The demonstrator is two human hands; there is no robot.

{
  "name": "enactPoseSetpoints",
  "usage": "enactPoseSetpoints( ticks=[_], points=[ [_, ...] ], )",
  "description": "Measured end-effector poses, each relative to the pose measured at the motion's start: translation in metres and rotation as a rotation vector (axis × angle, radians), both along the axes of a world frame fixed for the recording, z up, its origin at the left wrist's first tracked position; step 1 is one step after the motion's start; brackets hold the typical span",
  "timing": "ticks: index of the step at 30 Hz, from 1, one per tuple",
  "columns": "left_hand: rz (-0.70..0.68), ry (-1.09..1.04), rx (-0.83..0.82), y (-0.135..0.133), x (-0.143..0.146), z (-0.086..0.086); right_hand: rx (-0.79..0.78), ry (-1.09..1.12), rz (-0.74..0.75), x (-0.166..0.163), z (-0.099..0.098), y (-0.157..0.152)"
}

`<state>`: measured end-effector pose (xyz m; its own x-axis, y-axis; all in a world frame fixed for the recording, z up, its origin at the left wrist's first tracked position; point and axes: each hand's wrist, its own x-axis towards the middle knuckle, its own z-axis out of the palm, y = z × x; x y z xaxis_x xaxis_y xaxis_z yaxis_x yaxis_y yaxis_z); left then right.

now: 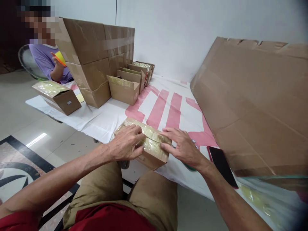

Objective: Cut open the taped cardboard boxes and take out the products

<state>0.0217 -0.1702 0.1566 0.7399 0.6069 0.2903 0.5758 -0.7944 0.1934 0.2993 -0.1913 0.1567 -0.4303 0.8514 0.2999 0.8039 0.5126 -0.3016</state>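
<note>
A small cardboard box (154, 156), its top covered with shiny yellowish tape, sits at the table's front edge before me. A seam between its flaps runs across the top. My left hand (130, 141) is closed over the box's left part, fingers curled at the seam and thumb lower on the taped top. Over the right end lies my right hand (180, 146), open, with thumb and fingers apart and the fingertips touching the taped top. Just beyond this hand, a small item on the cloth is partly hidden.
A phone (221, 166) lies to the right, beside a large cardboard carton (260, 109). Stacked cartons (91, 41) and several open small boxes (122, 91) stand at the back left. Another taped box (57, 98) rests on the left. A person in purple (45, 61) holds something yellow and orange.
</note>
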Motion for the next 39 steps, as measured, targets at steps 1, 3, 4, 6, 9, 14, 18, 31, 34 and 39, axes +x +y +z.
enactPoseSetpoints(
  ticks=[1,3,4,6,9,14,18,31,34,39],
  points=[
    [0.002,-0.054,0.022,0.000,-0.002,-0.004,-0.033,-0.049,0.028,-0.007,0.005,0.004],
    [0.034,-0.188,0.094,-0.001,-0.008,-0.015,-0.076,-0.112,0.066,-0.013,0.010,0.011],
    [0.067,-0.265,0.135,-0.002,-0.010,-0.022,-0.092,-0.130,0.082,-0.013,0.011,0.014],
    [0.169,-0.412,0.207,-0.001,-0.014,-0.038,-0.128,-0.158,0.114,-0.009,0.014,0.018],
    [0.330,-0.537,0.262,0.001,-0.015,-0.060,-0.180,-0.210,0.170,0.001,0.019,0.022],
    [0.429,-0.608,0.236,0.000,-0.006,-0.075,-0.175,-0.352,0.141,-0.008,0.026,0.015],
    [0.490,-0.672,0.222,-0.002,-0.001,-0.076,-0.090,-0.510,0.028,-0.028,0.022,0.003],
    [0.474,-0.764,0.251,-0.007,-0.004,-0.079,0.131,-0.348,-0.241,-0.010,0.014,0.029],
    [0.407,-0.568,0.242,-0.004,-0.010,-0.061,0.067,-0.212,-0.269,-0.003,0.004,0.047],
    [0.114,-0.226,0.122,0.020,-0.016,-0.025,-0.013,-0.080,-0.254,0.003,-0.012,0.054]
  ],
)
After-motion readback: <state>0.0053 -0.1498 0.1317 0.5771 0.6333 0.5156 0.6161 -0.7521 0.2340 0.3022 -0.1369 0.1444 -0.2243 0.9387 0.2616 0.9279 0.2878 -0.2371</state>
